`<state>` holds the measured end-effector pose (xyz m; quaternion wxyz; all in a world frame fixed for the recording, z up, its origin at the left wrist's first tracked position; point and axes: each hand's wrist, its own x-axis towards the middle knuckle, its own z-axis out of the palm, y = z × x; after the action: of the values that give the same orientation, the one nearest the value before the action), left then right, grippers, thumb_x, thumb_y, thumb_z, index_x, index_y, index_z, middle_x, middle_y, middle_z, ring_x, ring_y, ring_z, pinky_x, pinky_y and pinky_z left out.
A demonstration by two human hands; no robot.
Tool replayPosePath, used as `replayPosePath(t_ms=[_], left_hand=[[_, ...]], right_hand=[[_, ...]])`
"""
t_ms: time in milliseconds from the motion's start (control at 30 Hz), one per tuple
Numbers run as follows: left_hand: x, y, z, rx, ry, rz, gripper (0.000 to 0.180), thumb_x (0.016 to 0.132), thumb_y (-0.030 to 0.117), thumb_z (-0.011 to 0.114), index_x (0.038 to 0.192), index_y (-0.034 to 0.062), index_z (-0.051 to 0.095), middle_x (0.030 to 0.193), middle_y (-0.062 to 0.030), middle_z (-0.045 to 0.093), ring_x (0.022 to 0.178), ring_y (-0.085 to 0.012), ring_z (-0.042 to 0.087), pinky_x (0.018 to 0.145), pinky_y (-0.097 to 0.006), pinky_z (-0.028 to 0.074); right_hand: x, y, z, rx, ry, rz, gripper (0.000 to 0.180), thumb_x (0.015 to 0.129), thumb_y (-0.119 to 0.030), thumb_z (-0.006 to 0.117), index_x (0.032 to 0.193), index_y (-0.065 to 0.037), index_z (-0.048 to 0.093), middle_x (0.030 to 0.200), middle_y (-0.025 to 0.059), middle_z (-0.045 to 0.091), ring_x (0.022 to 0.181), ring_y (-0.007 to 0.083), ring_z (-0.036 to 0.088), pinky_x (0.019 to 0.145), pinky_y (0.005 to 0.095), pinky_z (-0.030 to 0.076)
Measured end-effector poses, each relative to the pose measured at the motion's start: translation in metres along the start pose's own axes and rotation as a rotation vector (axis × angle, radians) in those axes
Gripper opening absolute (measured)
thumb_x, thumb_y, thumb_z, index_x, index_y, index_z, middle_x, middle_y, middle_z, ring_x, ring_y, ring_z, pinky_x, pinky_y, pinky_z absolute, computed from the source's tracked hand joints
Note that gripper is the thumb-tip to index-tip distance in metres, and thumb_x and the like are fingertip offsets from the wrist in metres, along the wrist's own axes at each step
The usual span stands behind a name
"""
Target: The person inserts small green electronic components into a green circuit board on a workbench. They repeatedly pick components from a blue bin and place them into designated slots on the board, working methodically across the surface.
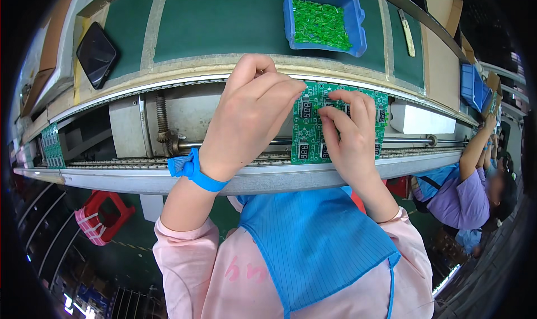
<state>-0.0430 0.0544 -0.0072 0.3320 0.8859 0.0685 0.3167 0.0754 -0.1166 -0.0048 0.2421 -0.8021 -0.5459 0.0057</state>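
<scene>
A green circuit board panel [309, 130] with small digit displays lies across the two rails of a conveyor line in front of me. My left hand [253, 111], with a blue wrist strap [193, 169], rests curled on the panel's left edge. My right hand [349, 131] lies on the middle of the panel, its fingertips pinched together on the board. Whether a small part sits between those fingertips is hidden. A blue bin [324, 18] of small green parts stands on the green bench just behind the panel.
A dark phone [96, 53] lies at the back left of the bench. Another green board [52, 147] sits far left on the rail. A white block [420, 119] is to the right of the panel. A person in purple [463, 193] works at the right. A red stool [103, 215] stands below.
</scene>
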Motion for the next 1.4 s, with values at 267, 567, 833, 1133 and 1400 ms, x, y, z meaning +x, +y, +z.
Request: replayPosePath(t_ms=[267, 567, 833, 1133, 1400], left_hand=[[-0.001, 0.001, 0.003, -0.034, -0.001, -0.02, 0.023, 0.074, -0.001, 0.075, 0.096, 0.0025, 0.07, 0.086, -0.0069, 0.068, 0.083, -0.0269, 0.055, 0.073, -0.036, 0.048], [-0.001, 0.002, 0.003, -0.013, 0.005, -0.011, 0.022, 0.073, -0.001, 0.075, 0.095, 0.0041, 0.072, 0.089, -0.0059, 0.068, 0.086, -0.0261, 0.056, 0.074, -0.035, 0.048], [0.0, 0.003, 0.002, -0.134, 0.014, -0.148, 0.018, 0.071, -0.003, 0.075, 0.088, 0.0052, 0.075, 0.087, -0.006, 0.068, 0.086, -0.024, 0.061, 0.074, -0.033, 0.051], [0.004, 0.01, 0.009, -0.197, -0.06, -0.142, 0.017, 0.071, -0.005, 0.074, 0.086, 0.0045, 0.075, 0.087, -0.0069, 0.072, 0.083, -0.023, 0.066, 0.073, -0.033, 0.053], [-0.006, 0.023, 0.016, -0.284, -0.136, -0.248, 0.015, 0.075, -0.011, 0.073, 0.087, -0.0019, 0.072, 0.092, -0.0092, 0.071, 0.093, -0.0217, 0.063, 0.083, -0.032, 0.05]], right_hand=[[0.001, -0.003, 0.003, -0.015, -0.002, 0.001, 0.021, 0.07, 0.003, 0.072, 0.09, -0.001, 0.069, 0.108, 0.0078, 0.06, 0.106, 0.0307, 0.054, 0.086, 0.042, 0.046], [-0.003, -0.008, 0.005, -0.047, 0.033, 0.018, 0.022, 0.07, 0.001, 0.074, 0.09, -0.005, 0.069, 0.105, 0.0064, 0.06, 0.104, 0.0297, 0.055, 0.083, 0.0416, 0.046], [0.046, 0.019, -0.033, 0.042, 0.216, -0.084, 0.018, 0.074, -0.001, 0.073, 0.091, -0.004, 0.067, 0.096, 0.0102, 0.063, 0.093, 0.0312, 0.058, 0.082, 0.0415, 0.046], [0.119, 0.042, -0.019, -0.397, 0.1, -0.331, 0.012, 0.081, -0.008, 0.06, 0.087, -0.001, 0.068, 0.08, 0.0086, 0.065, 0.086, 0.0241, 0.056, 0.074, 0.0364, 0.045], [0.12, 0.043, 0.0, -0.398, -0.006, -0.227, 0.019, 0.082, -0.01, 0.069, 0.099, -0.002, 0.07, 0.082, 0.0093, 0.068, 0.086, 0.0245, 0.062, 0.078, 0.0394, 0.051]])
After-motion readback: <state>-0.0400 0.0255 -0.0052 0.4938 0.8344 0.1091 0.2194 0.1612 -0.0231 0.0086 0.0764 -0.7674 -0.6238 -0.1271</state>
